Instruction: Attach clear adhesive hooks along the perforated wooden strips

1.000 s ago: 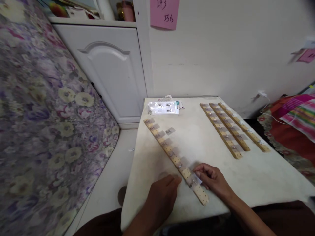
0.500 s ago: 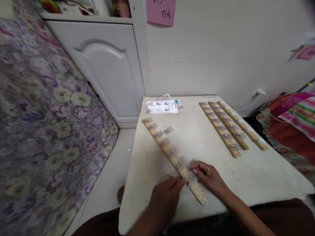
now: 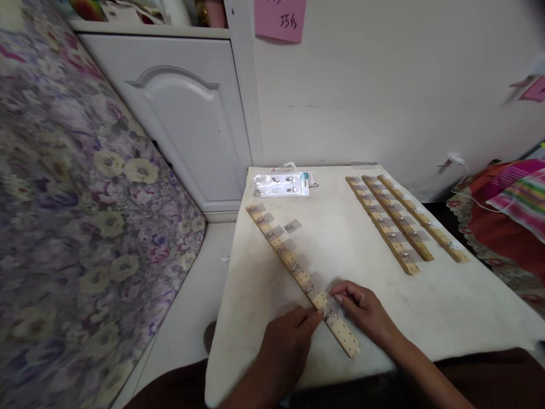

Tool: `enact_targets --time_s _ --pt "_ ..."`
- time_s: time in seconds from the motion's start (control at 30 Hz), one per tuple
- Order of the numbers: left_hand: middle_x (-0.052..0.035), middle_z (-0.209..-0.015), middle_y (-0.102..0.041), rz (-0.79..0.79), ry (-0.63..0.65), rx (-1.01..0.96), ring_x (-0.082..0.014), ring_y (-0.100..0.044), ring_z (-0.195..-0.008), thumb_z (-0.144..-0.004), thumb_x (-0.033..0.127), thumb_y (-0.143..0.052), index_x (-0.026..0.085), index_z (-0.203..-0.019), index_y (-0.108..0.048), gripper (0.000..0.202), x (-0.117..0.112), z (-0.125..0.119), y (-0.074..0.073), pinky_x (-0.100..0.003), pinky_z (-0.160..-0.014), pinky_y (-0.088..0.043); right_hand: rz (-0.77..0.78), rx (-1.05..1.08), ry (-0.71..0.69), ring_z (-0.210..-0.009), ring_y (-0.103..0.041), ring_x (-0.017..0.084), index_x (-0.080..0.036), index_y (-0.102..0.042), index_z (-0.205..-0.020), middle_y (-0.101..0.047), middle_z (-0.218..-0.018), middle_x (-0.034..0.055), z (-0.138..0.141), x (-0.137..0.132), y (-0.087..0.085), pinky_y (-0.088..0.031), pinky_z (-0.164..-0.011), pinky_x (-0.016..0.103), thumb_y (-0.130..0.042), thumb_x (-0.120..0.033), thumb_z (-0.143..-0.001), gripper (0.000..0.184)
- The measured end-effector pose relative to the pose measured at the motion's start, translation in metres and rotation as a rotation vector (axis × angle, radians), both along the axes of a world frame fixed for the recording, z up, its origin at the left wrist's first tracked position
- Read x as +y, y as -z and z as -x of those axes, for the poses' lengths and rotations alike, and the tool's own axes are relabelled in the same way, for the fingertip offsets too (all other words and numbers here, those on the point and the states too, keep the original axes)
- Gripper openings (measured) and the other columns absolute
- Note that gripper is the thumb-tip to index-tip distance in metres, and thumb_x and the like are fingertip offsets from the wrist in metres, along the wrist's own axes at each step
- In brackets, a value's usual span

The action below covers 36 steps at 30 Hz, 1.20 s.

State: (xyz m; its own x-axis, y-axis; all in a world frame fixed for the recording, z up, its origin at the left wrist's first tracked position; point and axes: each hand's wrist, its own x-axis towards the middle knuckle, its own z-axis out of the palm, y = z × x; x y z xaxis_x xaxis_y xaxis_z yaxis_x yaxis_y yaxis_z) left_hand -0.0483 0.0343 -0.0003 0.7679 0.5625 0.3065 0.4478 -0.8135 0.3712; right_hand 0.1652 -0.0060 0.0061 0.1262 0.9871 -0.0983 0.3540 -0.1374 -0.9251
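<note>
A narrow wooden strip (image 3: 344, 336) with rows of small holes lies slanting across the left half of the table, bearing several clear square adhesive hooks. My left hand (image 3: 286, 341) is closed, its fingertips at the strip's left edge near the front end. Across from it, my right hand (image 3: 367, 311) pinches the edge of a clear adhesive hook (image 3: 331, 314) whose metal part lies over the strip. The hook's sheet is see-through and partly hidden by the fingers. Another clear hook (image 3: 292, 226) lies loose on the table beside the strip's far half.
Three similar wooden strips with hooks, among them a near one (image 3: 384, 228), lie side by side at the right. Clear hook packaging (image 3: 281, 185) rests at the table's (image 3: 259, 272) back left. A wall (image 3: 361, 85) stands behind, and a floral curtain (image 3: 97, 227) hangs at left.
The view has shifted very slightly. Both hands stay at the same spot on the strip, with hardly any movement of the hook.
</note>
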Motion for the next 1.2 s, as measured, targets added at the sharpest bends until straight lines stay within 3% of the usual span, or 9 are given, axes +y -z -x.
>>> enact_targets --time_s 0.77,1.2 --pt "-0.0004 -0.074 -0.058 0.002 -0.002 0.046 -0.0137 -0.054 -0.065 -0.094 0.023 -0.039 0.024 -0.114 -0.057 0.027 -0.0007 -0.0023 -0.0047 -0.023 -0.057 -0.043 -0.038 -0.073 0.006 -0.073 -0.058 0.017 -0.020 -0.064 -0.084 -0.065 -0.076 0.0016 0.0013 -0.0005 0.0010 -0.046 -0.067 0.026 -0.051 -0.031 -0.085 0.017" --pt "-0.0007 -0.075 -0.058 -0.013 -0.014 0.069 -0.0142 -0.052 -0.063 -0.093 0.021 -0.041 0.024 -0.107 -0.060 0.024 -0.0006 -0.0031 -0.0037 -0.023 -0.054 -0.041 -0.053 -0.061 0.045 -0.064 -0.052 0.015 -0.019 -0.062 -0.085 -0.058 -0.068 0.0003 0.0068 -0.0038 -0.0030 -0.043 -0.058 0.025 -0.053 -0.036 -0.084 0.019"
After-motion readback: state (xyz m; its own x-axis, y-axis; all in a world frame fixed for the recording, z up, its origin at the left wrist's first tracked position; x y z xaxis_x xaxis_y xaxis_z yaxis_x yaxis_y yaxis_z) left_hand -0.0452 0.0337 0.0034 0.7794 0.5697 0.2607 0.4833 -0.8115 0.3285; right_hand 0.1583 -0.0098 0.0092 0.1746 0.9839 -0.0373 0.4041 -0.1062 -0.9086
